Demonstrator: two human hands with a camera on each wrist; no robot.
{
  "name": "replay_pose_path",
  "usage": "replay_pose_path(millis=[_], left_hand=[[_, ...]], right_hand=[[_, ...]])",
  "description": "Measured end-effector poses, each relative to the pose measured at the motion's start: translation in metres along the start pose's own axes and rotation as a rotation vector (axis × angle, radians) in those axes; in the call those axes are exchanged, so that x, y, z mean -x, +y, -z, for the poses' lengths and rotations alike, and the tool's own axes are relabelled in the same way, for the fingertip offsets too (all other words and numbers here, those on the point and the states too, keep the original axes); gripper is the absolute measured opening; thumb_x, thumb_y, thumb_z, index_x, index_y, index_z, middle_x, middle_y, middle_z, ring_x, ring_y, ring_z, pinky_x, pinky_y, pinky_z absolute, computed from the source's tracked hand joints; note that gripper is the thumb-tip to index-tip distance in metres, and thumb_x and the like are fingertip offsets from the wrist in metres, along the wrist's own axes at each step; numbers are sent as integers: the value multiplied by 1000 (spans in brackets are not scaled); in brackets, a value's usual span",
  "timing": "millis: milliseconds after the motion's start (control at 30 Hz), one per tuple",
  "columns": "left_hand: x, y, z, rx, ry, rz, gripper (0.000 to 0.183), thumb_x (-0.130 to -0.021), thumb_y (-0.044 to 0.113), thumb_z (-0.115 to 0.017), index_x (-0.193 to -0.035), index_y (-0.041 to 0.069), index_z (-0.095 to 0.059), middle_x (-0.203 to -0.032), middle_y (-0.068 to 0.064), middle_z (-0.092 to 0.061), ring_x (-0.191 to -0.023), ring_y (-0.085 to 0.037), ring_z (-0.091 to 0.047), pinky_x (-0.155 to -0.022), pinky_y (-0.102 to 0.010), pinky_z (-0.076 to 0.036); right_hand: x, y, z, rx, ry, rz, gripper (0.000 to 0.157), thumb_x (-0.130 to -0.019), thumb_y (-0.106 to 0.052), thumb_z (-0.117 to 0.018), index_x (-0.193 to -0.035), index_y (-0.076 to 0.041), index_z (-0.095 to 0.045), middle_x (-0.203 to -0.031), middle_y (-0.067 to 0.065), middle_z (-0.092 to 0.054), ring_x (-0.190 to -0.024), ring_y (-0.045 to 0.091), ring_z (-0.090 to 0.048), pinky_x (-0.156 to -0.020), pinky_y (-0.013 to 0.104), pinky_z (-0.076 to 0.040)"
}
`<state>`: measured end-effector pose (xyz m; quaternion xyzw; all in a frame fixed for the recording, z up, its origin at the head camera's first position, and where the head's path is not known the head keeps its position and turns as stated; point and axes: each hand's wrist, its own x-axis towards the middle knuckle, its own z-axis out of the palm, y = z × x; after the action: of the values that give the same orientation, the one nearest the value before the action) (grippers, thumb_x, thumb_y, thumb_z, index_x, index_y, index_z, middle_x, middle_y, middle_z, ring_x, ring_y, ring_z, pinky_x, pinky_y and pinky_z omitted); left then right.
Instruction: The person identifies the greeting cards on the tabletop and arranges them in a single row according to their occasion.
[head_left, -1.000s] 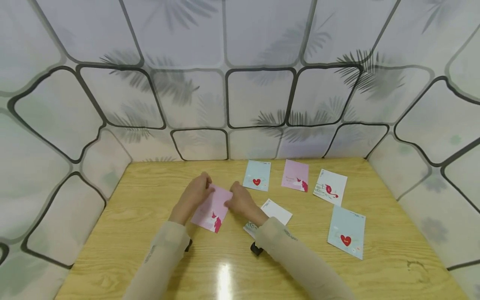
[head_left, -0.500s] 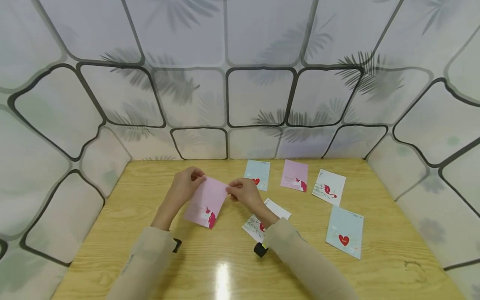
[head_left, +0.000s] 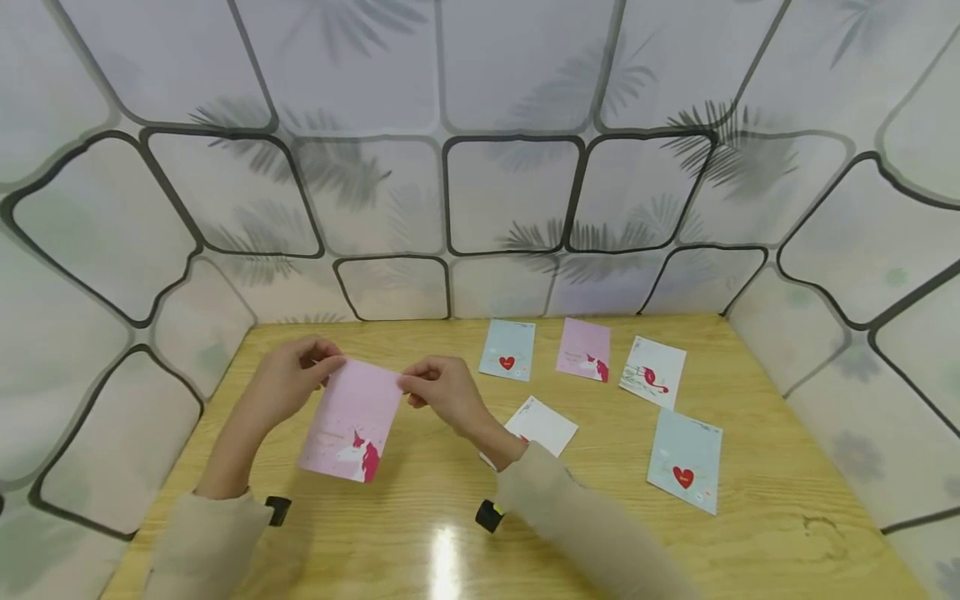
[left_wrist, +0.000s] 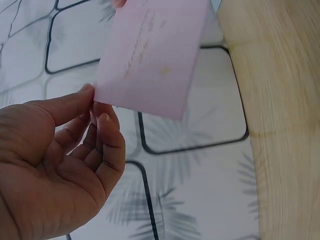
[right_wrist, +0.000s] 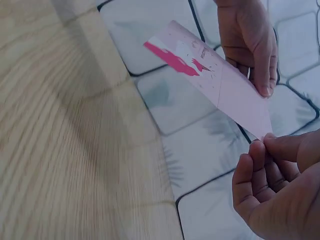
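Observation:
A pink unicorn card (head_left: 352, 421) hangs above the left part of the table, tilted, its unicorn picture at the lower right corner. My left hand (head_left: 288, 379) pinches its upper left corner between thumb and fingers. The upper right corner is pinched by my right hand (head_left: 450, 392). From the left wrist camera, the card's back (left_wrist: 155, 55) shows faint lettering and a small yellow star. In the right wrist view the unicorn side of the card (right_wrist: 220, 85) is turned toward the camera. Partly covered by my right forearm, a white card (head_left: 546, 423) lies on the table.
Along the back lie a light blue heart card (head_left: 507, 343), another pink unicorn card (head_left: 583, 346) and a white flamingo card (head_left: 660, 362). A larger light blue heart card (head_left: 686, 454) lies nearer on the right. Patterned fabric walls (head_left: 517, 196) enclose the wooden table (head_left: 570, 542).
Both hands have carried the pink card leftward and lifted it off the table area where it was. The white card behind my right forearm shows differently; the other cards have stayed put.

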<state>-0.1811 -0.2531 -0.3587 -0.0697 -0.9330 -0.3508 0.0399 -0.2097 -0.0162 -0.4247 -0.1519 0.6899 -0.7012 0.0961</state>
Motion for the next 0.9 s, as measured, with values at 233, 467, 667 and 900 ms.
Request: replay_pose_path(millis=[233,467,667,900], left_hand=[[25,-25,29,-38,-8,22,21,-106,21,-63,-108,1,-67,-92,-9,-69,-78,-19,-65,-63,-31,-51],[40,-50,42,-49,-54,81,24,-106,22,-61,-109,-1,-67,-94,-9,-68,-79,-20,-64,-61,-30,-51],[44,-72,46,-39,-103,122,25,-107,21,-60,-109,-4,-66,-95,-9,-68,-79,-20,-65,-64,-29,-54],[50,-94,38,-6,-157,151,25,-108,18,-57,-109,-5,-64,-94,-9,-67,-77,-18,-65,-64,-30,-54]], right_hand=[[-3,2,-41,39,-45,20,9,-94,-6,-77,-95,3,-76,-81,9,-74,-62,11,-64,-65,31,-60],[-6,12,-71,36,-67,-29,9,-92,-6,-78,-92,4,-77,-78,10,-74,-64,27,-69,-60,29,-60],[-10,24,-91,54,-52,-106,6,-90,-5,-80,-86,-2,-77,-73,8,-74,-75,41,-72,-67,45,-62],[-13,39,-105,137,-54,-170,11,-88,-3,-81,-78,-5,-77,-67,1,-71,-62,27,-70,-63,40,-62]])
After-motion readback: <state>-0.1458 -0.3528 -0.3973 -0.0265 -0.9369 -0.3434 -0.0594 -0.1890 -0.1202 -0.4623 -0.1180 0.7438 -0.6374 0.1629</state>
